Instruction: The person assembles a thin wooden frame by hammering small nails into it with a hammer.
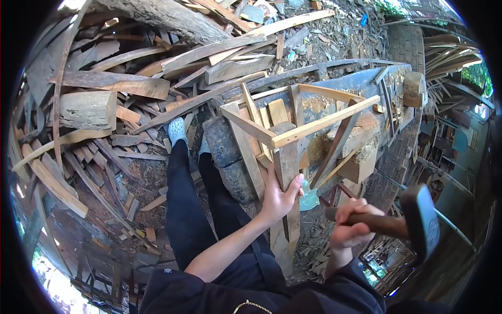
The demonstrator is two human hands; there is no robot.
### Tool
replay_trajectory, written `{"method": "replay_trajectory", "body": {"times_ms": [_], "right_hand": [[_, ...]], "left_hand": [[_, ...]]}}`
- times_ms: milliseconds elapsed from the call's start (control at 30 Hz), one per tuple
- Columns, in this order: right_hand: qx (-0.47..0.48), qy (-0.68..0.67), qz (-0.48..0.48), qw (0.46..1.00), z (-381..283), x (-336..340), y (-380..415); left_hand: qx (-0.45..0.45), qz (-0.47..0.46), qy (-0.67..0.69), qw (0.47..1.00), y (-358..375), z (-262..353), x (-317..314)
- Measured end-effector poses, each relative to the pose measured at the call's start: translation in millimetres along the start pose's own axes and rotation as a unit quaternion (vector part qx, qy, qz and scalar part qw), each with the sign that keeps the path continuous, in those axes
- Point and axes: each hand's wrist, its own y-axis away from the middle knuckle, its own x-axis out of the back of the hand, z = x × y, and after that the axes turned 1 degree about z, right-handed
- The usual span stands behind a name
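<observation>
My left hand [281, 197] is wrapped round an upright leg of a wooden frame [325, 121], its thumb on the leg's right side. The frame has light top rails and darker legs. In my right hand [354, 227] is a hammer [392, 226], gripped by its brown handle, with the dark metal head out to the right, apart from the frame. A pale green plastic bag [309, 196] lies just right of my left hand.
Wood offcuts [112, 83] are heaped at the left and top. A thick wood block [357, 152] stands behind the frame. Another block [414, 89] is at the upper right. My legs are at the lower left, with the feet near a dark slab [226, 152].
</observation>
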Motion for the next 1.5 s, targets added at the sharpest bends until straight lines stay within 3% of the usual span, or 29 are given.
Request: {"method": "replay_trajectory", "body": {"times_ms": [33, 67, 100, 233, 333, 467, 533, 700, 767, 1000, 1200, 1300, 1500], "right_hand": [[0.019, 0.174, -0.108, 0.979, 6.2, 1.0, 2.0], [0.039, 0.341, -0.211, 0.915, 12.3, 2.2, 2.9], [-0.112, 0.341, -0.23, 0.905, 13.9, -17.7, -2.0], [-0.168, 0.346, -0.227, 0.895, 5.6, -13.4, -6.7], [-0.097, 0.34, -0.261, 0.898, 22.3, -4.5, 0.1], [-0.151, 0.339, -0.262, 0.891, 33.7, 13.8, 13.4], [-0.177, 0.251, -0.156, 0.939, 40.1, 10.6, 24.0], [-0.219, 0.155, -0.082, 0.96, 46.9, 5.1, 27.6], [-0.182, 0.122, -0.027, 0.975, 49.5, -4.4, 24.4], [-0.166, 0.176, -0.074, 0.967, 47.2, -5.3, 29.0], [-0.177, 0.168, -0.059, 0.968, 47.1, -7.1, 33.5], [-0.192, 0.19, -0.087, 0.959, 42.5, -5.7, 34.6], [-0.207, 0.223, -0.099, 0.947, 34.2, -2.9, 42.7]], "left_hand": [[0.014, 0.008, -0.009, 1.0, 0.6, -0.7, 0.0], [0.028, 0.014, -0.017, 0.999, 0.8, -1.4, -0.9], [0.028, 0.014, -0.015, 0.999, 0.7, 0.6, -2.0], [0.027, 0.016, -0.031, 0.999, 2.5, 2.8, -1.9], [0.015, 0.011, -0.031, 0.999, -0.7, -0.9, 1.8], [0.005, 0.012, -0.041, 0.999, 1.7, -3.0, 2.9], [0.022, 0.011, -0.058, 0.998, 5.4, -8.2, 7.3], [0.032, 0.014, -0.086, 0.996, 7.5, -13.2, 12.1], [-0.015, 0.009, -0.131, 0.991, 7.8, -14.3, 14.0], [0.022, -0.007, -0.125, 0.992, 12.8, -15.9, 19.3], [0.043, -0.033, -0.093, 0.994, 9.7, -8.9, 21.3], [-0.005, -0.049, -0.111, 0.993, 0.0, 10.3, 19.4], [0.05, -0.075, -0.079, 0.993, -3.0, 19.1, 19.8]]}}
